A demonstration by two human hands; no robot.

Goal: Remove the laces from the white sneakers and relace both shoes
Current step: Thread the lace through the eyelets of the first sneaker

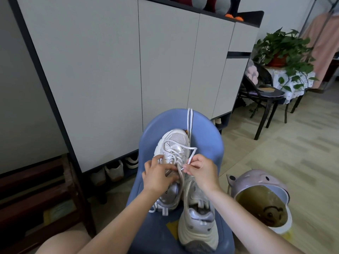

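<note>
Two white sneakers lie on a blue plastic chair (207, 143). The far sneaker (174, 143) points away from me and carries a loose white lace (180, 153) across its eyelets. My left hand (157, 176) grips this shoe at its tongue and collar. My right hand (200, 169) pinches a strand of the lace beside the shoe. The near sneaker (198, 222) lies heel toward me with no lace visible in it. A second white lace (189, 123) hangs doubled over the chair's back edge.
A tall grey shoe cabinet (110, 70) stands behind the chair, with shoes (113, 173) under it. A pink-lidded bin (260, 197) sits on the floor to the right. A dark chair (264, 96) and a potted plant (282, 50) stand at the far right. Wooden furniture (36, 195) is at the left.
</note>
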